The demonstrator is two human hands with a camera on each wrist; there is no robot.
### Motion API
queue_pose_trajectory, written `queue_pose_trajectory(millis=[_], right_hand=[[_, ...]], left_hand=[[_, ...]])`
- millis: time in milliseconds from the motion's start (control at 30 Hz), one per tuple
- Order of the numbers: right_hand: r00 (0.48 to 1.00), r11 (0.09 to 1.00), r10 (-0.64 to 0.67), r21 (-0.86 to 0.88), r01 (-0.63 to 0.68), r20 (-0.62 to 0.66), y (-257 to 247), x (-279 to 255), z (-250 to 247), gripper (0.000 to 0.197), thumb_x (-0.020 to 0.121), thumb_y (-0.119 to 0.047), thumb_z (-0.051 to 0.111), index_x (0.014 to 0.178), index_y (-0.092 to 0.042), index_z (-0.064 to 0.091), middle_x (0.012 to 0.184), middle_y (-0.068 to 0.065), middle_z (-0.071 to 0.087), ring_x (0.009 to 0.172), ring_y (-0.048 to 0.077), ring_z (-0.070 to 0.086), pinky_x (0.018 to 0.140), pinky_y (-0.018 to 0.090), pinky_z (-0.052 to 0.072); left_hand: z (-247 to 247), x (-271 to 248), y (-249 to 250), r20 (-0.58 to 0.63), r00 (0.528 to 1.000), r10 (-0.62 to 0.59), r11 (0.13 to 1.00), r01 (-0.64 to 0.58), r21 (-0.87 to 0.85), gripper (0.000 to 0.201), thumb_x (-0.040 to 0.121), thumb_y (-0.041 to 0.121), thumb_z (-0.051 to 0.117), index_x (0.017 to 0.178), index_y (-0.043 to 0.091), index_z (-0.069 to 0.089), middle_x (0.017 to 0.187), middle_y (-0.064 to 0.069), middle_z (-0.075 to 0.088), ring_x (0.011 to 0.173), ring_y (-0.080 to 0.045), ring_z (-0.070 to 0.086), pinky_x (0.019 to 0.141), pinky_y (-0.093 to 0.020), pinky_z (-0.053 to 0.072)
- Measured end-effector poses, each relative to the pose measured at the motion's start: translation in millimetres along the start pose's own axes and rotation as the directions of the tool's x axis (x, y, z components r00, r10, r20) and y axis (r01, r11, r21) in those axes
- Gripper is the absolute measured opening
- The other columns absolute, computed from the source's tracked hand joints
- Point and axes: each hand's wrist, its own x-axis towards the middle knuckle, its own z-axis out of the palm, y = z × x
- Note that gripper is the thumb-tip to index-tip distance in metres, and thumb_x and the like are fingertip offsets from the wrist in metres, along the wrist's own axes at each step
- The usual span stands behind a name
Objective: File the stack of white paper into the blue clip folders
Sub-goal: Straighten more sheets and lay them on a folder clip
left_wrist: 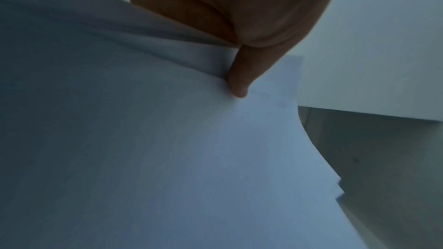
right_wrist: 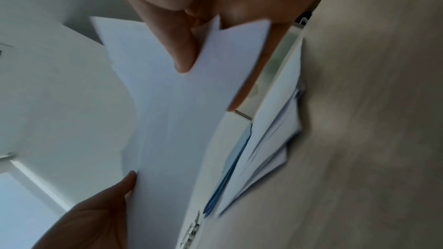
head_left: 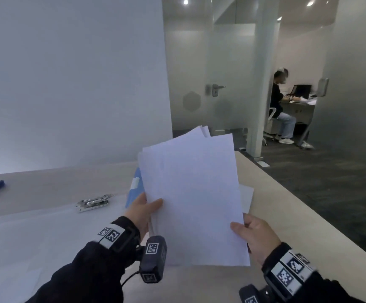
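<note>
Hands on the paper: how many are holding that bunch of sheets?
2. The left hand grips the sheets at their left edge, and the right hand pinches their lower right corner. Both hold them above the table.

You have no words, numbers or brand names to read here. The sheets of paper you hold are blank, and the wrist bands carry only black-and-white square code patterns, not letters.
</note>
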Motion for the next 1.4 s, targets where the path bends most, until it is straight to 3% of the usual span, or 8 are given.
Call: queue_pose_trajectory(millis=[100,233,400,667,900,1033,1233,1400], right_hand=[[0.998,0.998,-0.059,0.024,0.059,0.002,-5,3,22,0.019,0.09,0.003,0.057,0.098,-0.008,0.07,0.099,0.014,0.076,0.087,0.026,0.072,0.079,0.041,0.058],[0.993,0.993,-0.111,0.042,0.11,0.025,-14,1,42,0.01,0.089,-0.005,0.063,0.095,-0.012,0.068,0.088,0.006,0.076,0.067,0.008,0.071,0.053,0.02,0.051],[0.988,0.984,-0.149,0.106,0.144,0.044,-23,-3,54,0.016,0.087,-0.011,0.067,0.102,-0.016,0.071,0.095,0.004,0.078,0.092,0.023,0.073,0.085,0.04,0.056],[0.974,0.95,-0.226,0.227,0.215,0.025,-33,-6,62,0.025,0.078,-0.021,0.073,0.102,-0.015,0.071,0.095,0.006,0.078,0.089,0.024,0.074,0.077,0.039,0.057],[0.965,0.937,-0.261,0.244,0.251,0.012,-35,-8,63,0.026,0.084,-0.014,0.071,0.107,-0.022,0.065,0.095,-0.002,0.078,0.085,0.014,0.074,0.071,0.028,0.055],[0.966,0.942,-0.256,0.219,0.252,-0.01,-41,-8,62,0.019,0.085,-0.016,0.07,0.103,-0.019,0.069,0.093,0.0,0.078,0.085,0.018,0.074,0.073,0.031,0.056],[0.98,0.959,-0.197,0.206,0.194,-0.008,-44,-7,62,0.011,0.082,-0.017,0.073,0.091,-0.01,0.073,0.079,0.005,0.078,0.071,0.02,0.075,0.057,0.027,0.056],[0.986,0.961,-0.165,0.222,0.164,-0.012,-42,-5,63,0.01,0.08,-0.014,0.074,0.088,-0.008,0.074,0.081,0.01,0.078,0.075,0.027,0.074,0.07,0.037,0.058]], left_hand=[[-10,-14,16,-0.028,0.99,0.136,0.99,-0.135,0.031,0.028,0.091,-0.006,0.051,0.107,0.013,0.062,0.097,-0.012,0.073,0.083,-0.029,0.068,0.083,-0.043,0.054],[-22,-29,22,-0.021,0.972,0.233,0.969,-0.23,0.086,0.028,0.092,-0.006,0.051,0.102,0.015,0.067,0.093,-0.005,0.076,0.085,-0.025,0.069,0.081,-0.038,0.054],[-35,-43,13,-0.046,0.964,0.261,0.961,-0.255,0.108,0.022,0.082,0.003,0.062,0.099,0.014,0.071,0.091,-0.004,0.075,0.085,-0.024,0.065,0.076,-0.036,0.05],[-26,-55,11,-0.01,0.947,0.32,0.935,-0.314,0.166,0.021,0.096,0.011,0.05,0.101,0.023,0.068,0.089,0.007,0.075,0.082,-0.006,0.069,0.074,-0.027,0.051],[-21,-57,-1,-0.021,0.966,0.259,0.945,-0.249,0.211,0.017,0.094,0.022,0.057,0.103,0.029,0.069,0.102,0.002,0.076,0.098,-0.019,0.071,0.085,-0.037,0.052],[-19,-57,-3,-0.029,0.947,0.319,0.917,-0.3,0.263,0.027,0.081,0.036,0.061,0.108,0.035,0.063,0.106,0.01,0.074,0.1,-0.011,0.069,0.091,-0.037,0.052],[-15,-56,0,-0.022,0.943,0.333,0.913,-0.317,0.258,0.031,0.084,0.033,0.062,0.115,0.031,0.062,0.109,0.008,0.073,0.102,-0.012,0.069,0.09,-0.036,0.053],[-14,-59,0,-0.041,0.943,0.33,0.92,-0.311,0.237,0.019,0.093,0.012,0.058,0.102,0.025,0.067,0.099,0.003,0.077,0.093,-0.018,0.072,0.078,-0.03,0.054]])
